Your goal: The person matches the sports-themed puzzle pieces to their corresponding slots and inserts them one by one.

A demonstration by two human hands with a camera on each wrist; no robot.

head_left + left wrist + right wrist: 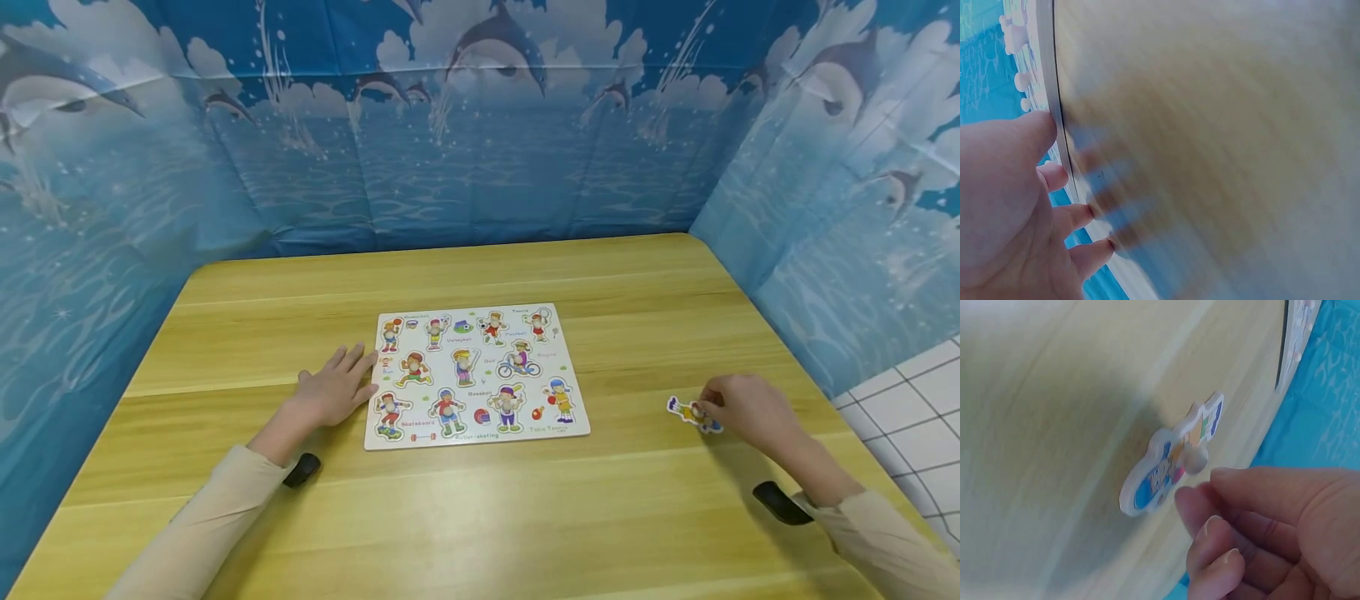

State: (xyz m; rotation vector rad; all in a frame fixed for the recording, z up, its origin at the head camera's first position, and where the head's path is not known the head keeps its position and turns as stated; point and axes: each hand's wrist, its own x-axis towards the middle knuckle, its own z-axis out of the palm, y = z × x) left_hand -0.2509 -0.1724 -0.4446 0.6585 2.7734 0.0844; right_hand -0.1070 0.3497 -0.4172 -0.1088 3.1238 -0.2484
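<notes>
A white peg puzzle board [476,379] with sports figures lies flat in the middle of the wooden table [600,275]. My left hand [337,392] lies flat on the table with spread fingers, its fingertips [1054,177] at the board's left edge [1044,62]. One loose puzzle piece [693,414], a small figure with a white peg [1196,461], lies on the table to the right of the board. My right hand [742,408] hovers at that piece, its curled fingertips [1188,503] just short of the peg and gripping nothing.
Blue dolphin-print cloth [480,150] walls the table at the back and on both sides. White tiled floor [922,400] shows past the table's right edge. A black wrist camera [302,469] sits on each forearm. The board's edge [1297,337] shows beyond the piece.
</notes>
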